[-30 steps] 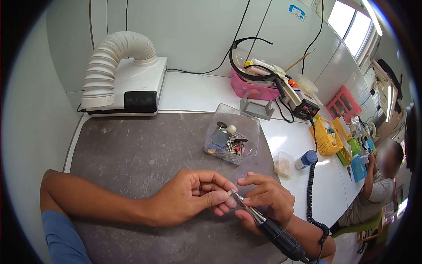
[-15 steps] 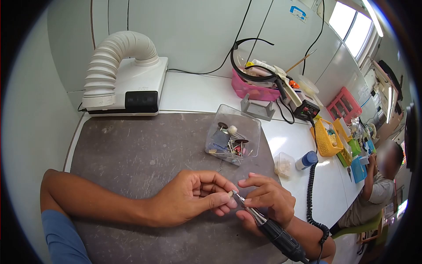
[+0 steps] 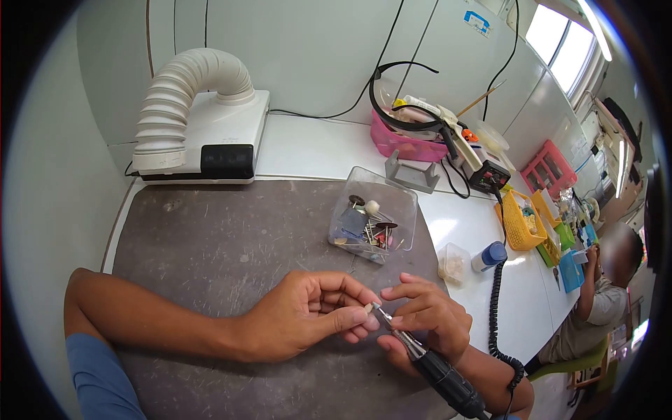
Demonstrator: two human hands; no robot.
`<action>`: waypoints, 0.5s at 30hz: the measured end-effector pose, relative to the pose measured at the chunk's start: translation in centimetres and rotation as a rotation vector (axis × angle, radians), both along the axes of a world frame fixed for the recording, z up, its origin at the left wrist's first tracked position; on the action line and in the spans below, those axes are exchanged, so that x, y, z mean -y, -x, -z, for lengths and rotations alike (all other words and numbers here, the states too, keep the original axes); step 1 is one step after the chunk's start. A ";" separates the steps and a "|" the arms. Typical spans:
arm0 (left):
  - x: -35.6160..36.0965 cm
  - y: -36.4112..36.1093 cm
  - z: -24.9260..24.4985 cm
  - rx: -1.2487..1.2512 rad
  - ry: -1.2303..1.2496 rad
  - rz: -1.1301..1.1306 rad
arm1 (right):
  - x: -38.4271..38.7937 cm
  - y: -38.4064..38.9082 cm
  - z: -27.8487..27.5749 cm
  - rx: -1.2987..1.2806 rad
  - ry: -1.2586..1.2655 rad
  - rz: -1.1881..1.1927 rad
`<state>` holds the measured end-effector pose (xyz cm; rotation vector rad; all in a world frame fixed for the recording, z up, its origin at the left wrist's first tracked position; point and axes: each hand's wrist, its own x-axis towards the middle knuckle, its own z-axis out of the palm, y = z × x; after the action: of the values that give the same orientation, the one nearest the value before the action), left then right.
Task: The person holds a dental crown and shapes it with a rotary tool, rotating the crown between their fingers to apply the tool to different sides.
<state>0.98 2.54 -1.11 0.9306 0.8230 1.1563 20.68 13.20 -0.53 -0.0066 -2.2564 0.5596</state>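
Observation:
My left hand pinches a small cream-coloured piece between thumb and index finger, over the mat. A rotary handpiece with a black body and silver nose lies in my right hand, gripped near its metal end. Its thin tip points up and left, right at the small piece. The fingers of both hands nearly meet there. Beyond my hands stands a clear plastic box of mounted discs, a white polishing tip and other bits.
A scratched grey-brown mat covers the table. At the back left stands a white machine with a ribbed hose. To the right are a small tub, a blue-capped bottle and a coiled cord. A person sits farther right.
Both hands keep nearly the same pose, with the handpiece tip still at the small piece. The whole view has shifted very slightly.

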 end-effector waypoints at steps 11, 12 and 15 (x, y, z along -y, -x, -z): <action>0.0 0.0 0.1 -0.005 0.000 0.001 | 0.2 0.0 -0.2 0.014 0.001 -0.019; 0.0 0.0 0.0 -0.010 0.002 0.004 | 0.3 0.0 -0.2 0.024 -0.001 -0.031; -0.1 0.0 -0.1 -0.017 0.009 0.008 | 0.1 0.0 -0.1 0.014 0.007 -0.012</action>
<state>1.00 2.59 -1.05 0.9362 0.8369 1.1382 20.66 13.09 -0.46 -0.0002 -2.2691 0.5755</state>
